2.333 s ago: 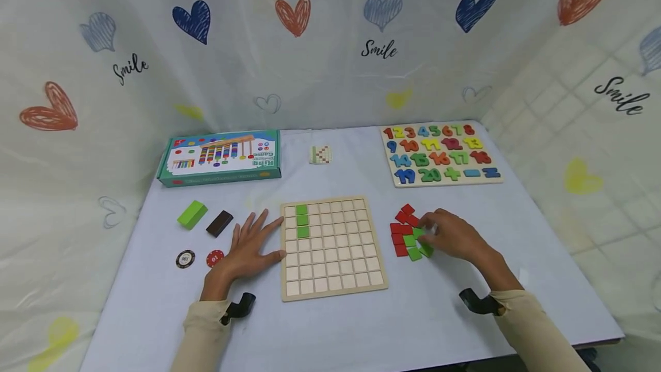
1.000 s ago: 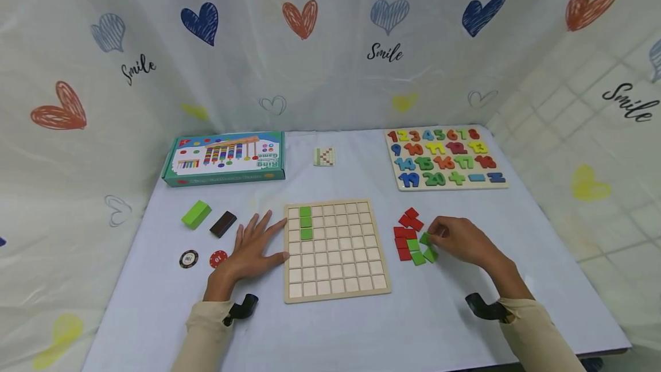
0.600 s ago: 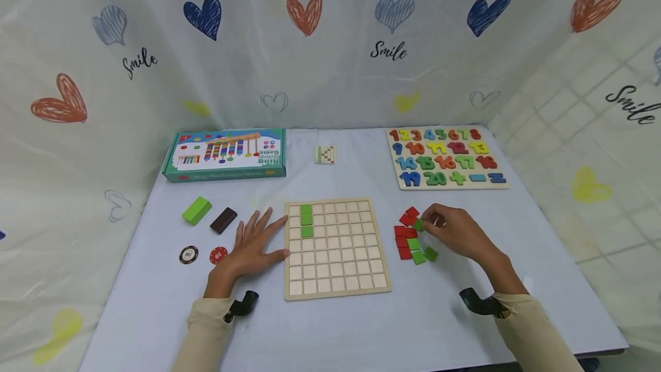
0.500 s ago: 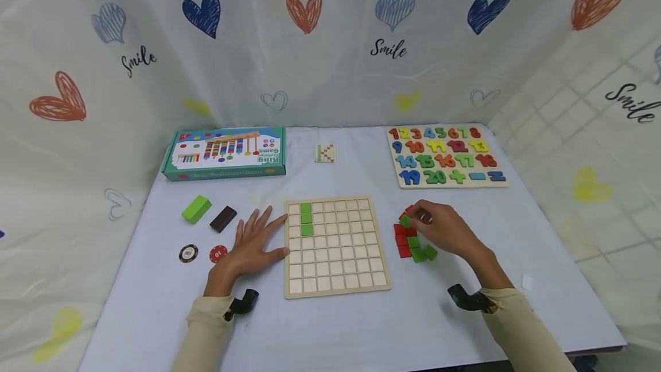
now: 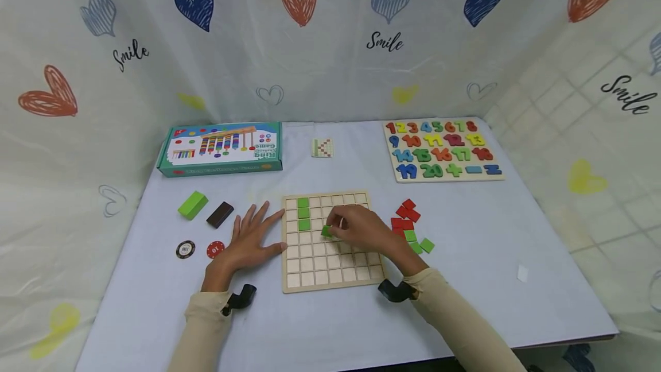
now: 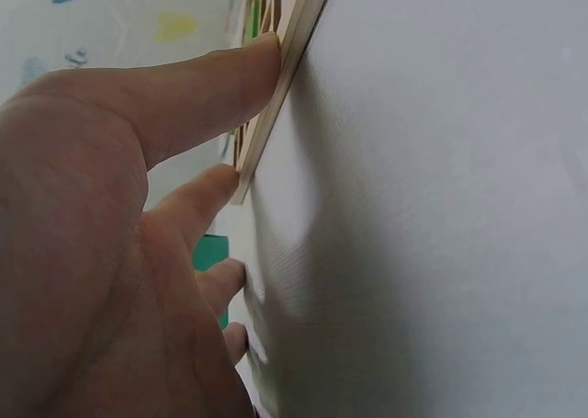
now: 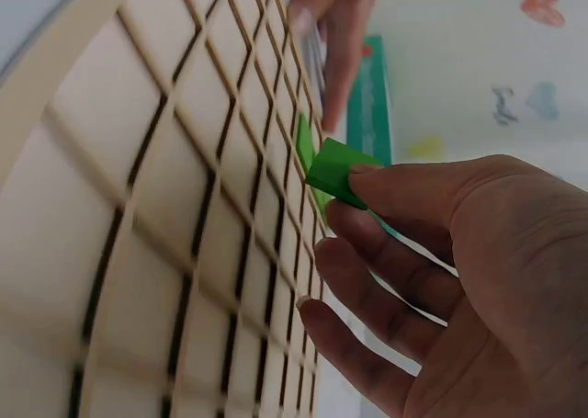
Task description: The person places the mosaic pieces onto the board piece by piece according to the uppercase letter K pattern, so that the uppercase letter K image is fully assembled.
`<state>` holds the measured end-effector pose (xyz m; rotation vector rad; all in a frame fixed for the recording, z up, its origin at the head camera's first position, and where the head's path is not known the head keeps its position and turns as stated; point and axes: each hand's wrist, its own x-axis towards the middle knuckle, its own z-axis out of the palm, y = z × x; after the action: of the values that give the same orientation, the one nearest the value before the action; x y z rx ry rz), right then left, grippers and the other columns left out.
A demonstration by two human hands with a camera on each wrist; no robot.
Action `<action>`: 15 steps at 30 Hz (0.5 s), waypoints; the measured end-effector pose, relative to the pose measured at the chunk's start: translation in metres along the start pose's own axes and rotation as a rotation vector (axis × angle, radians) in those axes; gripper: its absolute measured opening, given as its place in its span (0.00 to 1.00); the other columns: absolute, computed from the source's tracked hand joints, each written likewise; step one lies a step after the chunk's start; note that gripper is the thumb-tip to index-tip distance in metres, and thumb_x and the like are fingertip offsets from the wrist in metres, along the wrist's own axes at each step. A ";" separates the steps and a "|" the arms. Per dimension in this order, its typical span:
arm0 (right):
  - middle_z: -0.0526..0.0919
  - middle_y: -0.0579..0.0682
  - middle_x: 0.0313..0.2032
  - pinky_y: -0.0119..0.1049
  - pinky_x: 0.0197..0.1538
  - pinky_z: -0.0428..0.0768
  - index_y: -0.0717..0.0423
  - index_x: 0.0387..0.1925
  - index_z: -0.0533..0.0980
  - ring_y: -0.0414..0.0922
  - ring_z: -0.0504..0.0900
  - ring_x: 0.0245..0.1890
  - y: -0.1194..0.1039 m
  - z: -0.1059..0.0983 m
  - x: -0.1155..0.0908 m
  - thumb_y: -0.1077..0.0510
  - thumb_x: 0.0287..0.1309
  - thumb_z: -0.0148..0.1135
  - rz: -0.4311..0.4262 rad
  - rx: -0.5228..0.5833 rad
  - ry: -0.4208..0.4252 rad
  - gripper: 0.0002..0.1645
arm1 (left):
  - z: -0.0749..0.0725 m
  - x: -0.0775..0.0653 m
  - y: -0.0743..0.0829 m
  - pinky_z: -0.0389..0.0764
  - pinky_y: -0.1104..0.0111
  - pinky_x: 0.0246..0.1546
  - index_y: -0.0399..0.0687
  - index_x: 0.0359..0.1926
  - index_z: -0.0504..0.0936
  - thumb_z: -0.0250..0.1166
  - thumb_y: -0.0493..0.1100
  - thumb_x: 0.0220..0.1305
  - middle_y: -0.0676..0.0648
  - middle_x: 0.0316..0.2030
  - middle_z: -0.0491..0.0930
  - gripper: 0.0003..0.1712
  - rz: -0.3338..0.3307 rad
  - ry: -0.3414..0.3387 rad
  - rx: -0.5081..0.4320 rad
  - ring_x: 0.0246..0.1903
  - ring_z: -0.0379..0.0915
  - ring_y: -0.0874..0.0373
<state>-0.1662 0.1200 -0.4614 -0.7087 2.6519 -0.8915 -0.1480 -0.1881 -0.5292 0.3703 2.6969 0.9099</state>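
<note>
A wooden grid board [image 5: 334, 286] lies mid-table, with 3 green tiles [image 5: 303, 213] set in its second column. My right hand [image 5: 361, 228] is over the board and pinches a green square tile [image 7: 336, 170] between thumb and index finger, apart from the cells in the right wrist view. My left hand [image 5: 250, 245] is spread flat on the table, its thumb and index fingertip touching the board's left edge, as the left wrist view also shows. To the board's right lie several loose red tiles [image 5: 403, 224] and 3 loose green tiles [image 5: 427, 245].
At the back stand a game box [image 5: 219, 149], a small pattern card [image 5: 322, 147] and a number puzzle board [image 5: 443, 150]. On the left lie a green block [image 5: 193, 205], a dark brown block [image 5: 220, 214], a black chip [image 5: 185, 249] and a red chip [image 5: 214, 249].
My right hand has picked a green tile from the loose pile and carried it left over the board. My left hand has stayed at the board's edge.
</note>
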 end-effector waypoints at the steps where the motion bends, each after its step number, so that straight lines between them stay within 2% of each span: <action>1: 0.84 0.38 0.33 0.33 0.36 0.80 0.49 0.43 0.85 0.37 0.80 0.35 -0.004 0.005 0.005 0.56 0.68 0.72 -0.016 -0.006 -0.008 0.05 | 0.000 0.000 0.000 0.22 0.33 0.76 0.59 0.83 0.61 0.69 0.59 0.67 0.40 0.86 0.41 0.48 0.001 0.001 0.001 0.84 0.25 0.34; 7: 0.85 0.38 0.33 0.33 0.37 0.79 0.47 0.41 0.85 0.36 0.80 0.34 -0.017 0.025 0.026 0.56 0.67 0.73 -0.063 0.007 -0.027 0.04 | 0.000 0.002 -0.002 0.22 0.33 0.77 0.60 0.83 0.61 0.68 0.60 0.68 0.41 0.86 0.40 0.48 0.003 -0.007 0.012 0.84 0.25 0.35; 15: 0.86 0.36 0.34 0.33 0.40 0.81 0.45 0.39 0.85 0.34 0.81 0.35 -0.017 0.039 0.034 0.55 0.68 0.72 -0.055 -0.015 -0.057 0.02 | -0.006 -0.002 0.006 0.25 0.32 0.77 0.58 0.83 0.61 0.69 0.60 0.67 0.39 0.86 0.42 0.48 -0.011 -0.023 0.021 0.84 0.26 0.34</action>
<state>-0.1743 0.0708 -0.4835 -0.8022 2.6034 -0.8536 -0.1476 -0.1877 -0.5206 0.3679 2.6870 0.8690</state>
